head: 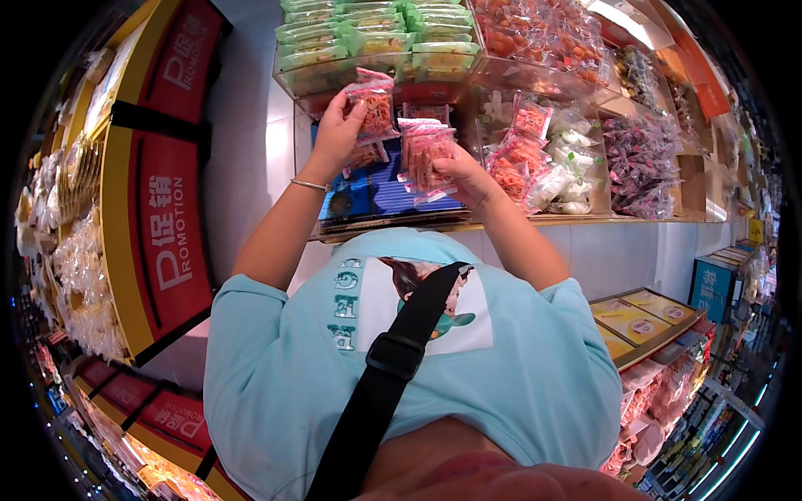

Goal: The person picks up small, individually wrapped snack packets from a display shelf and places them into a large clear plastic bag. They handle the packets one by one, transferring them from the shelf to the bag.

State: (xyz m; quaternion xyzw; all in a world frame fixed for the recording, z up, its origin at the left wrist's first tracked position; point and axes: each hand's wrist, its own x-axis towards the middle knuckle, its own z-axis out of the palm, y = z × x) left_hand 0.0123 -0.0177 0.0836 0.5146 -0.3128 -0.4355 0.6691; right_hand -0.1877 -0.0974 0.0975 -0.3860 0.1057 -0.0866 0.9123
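My left hand (341, 130) grips a small clear snack packet with pink edges (378, 106) by its left side, showing orange-red pieces inside. To its right, my right hand (462, 175) holds a stack of similar pink-edged packets (426, 153), thumb on the front. Below both hands lies a blue printed board (388, 188) in a display bin. Another such packet (365, 154) rests on the board under my left hand, and one more (426, 113) lies behind the stack. More orange-red packets (517, 156) are heaped in the compartment just right of my right hand.
Green snack packets (379, 41) fill a clear bin at the back. White-wrapped packets (571, 169) and purple ones (639, 163) occupy compartments at right. Clear dividers and the display's front edge (551, 219) border the bins. A red-and-yellow promotion stand (172, 232) is across the aisle at left.
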